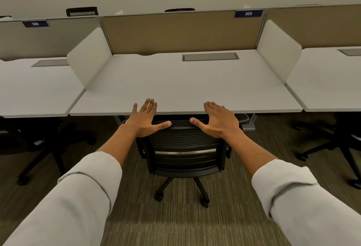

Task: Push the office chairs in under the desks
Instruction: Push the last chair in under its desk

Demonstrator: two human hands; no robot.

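A: Nearest are the two pale sleeves (304, 202). Beyond them the left hand (145, 119) and right hand (217, 121) are spread flat, grasping nothing, above the top rail of the black office chair (185, 148).

B: And the chair itself?

A: Centred on the counter (185, 85), backrest just at its front edge, seat apparently under already, wheels on the carpet (175, 226).

B: What could go wrong?

A: Biggest risk, I'd judge: pushing harder jams the backrest against the counter edge, pinching fingers between them. Smaller: an off-centre shove swivels the chair toward the counter leg (249, 123) on its right.

B: Room?

A: Open carpet behind the chair; almost none ahead. Neighbouring chairs stand well apart on either side.
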